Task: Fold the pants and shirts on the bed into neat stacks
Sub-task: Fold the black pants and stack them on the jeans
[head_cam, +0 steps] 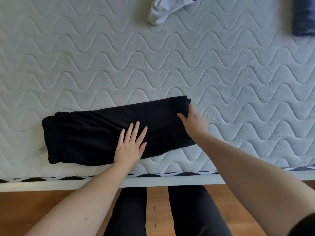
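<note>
- Black soft-fabric garment, folded into a long flat band, lies on the near part of the white quilted mattress, close to its near edge.
- Long axis: runs left to right, tilted so that the right end sits farther away than the left end. The left end points toward the near left; the right end points toward the far right.
- Whether the garment is pants or a shirt cannot be told from its folded form.
- Left hand: flat on the middle of the garment, palm down, fingers straight and slightly spread, pointing toward the far side. It presses on the fabric and grips nothing.
- Right hand: at the right end of the garment, thumb on the top surface, fingers around the end edge of the fabric. It holds that end; the fingertips are hidden by the hand.
- White and grey crumpled garment: at the far edge of the view, well apart from the black garment.
- Dark blue folded fabric: at the far right corner, blurred.
- Black-and-white patterned trim runs along the near mattress edge.
- Brown wooden floor lies nearer; the person's legs in black trousers stand on it.
</note>
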